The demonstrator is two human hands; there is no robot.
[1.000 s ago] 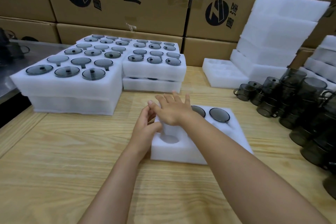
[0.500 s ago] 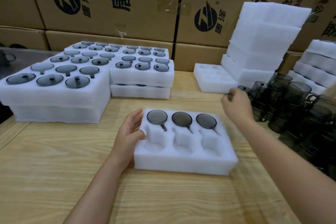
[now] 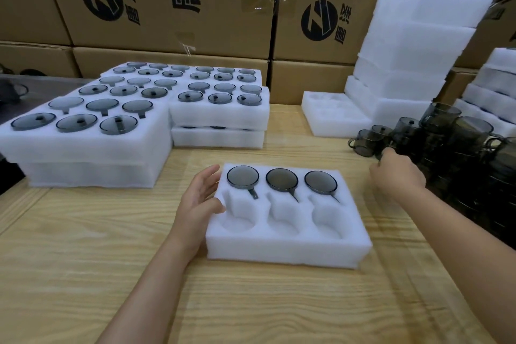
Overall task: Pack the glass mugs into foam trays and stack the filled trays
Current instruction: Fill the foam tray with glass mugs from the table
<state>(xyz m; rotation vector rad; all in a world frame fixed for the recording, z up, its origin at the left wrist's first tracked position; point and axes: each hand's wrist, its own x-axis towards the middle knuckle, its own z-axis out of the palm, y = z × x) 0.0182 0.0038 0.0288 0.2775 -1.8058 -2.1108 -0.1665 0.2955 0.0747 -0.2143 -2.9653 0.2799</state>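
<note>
Left hand lies open, fingers relaxed, palm against the left wall of the foam tray mid-surface, gripping nothing. Right hand is out at the crowd of loose mugs on the right. Its fingers curl at the nearest one, but I only see the back of the hand, so can't tell if it's got a grip. In the tray, the far row has 3 packed mugs showing as dark discs. The near 3 pockets are empty.

Risks, as I see it:
- The loose mugs stand touching, some piled on others. Pulling one out fast could knock a neighbour, glass on glass, and chip or topple it.
- A handle may snag on the next mug.
- If a handle isn't lined up w/ the pocket's slot, the mug prob. sits proud and the next tray rocks.
- The foam's light, so w/o the left hand it may slide on the surface.

Hard to see:
- The right fingertips are hidden.
- The mug pile is cut off at the right edge, so no count.
- The lower layers of the filled trays at left are covered.
- There's dark stuff far left, too blurry to name.
</note>
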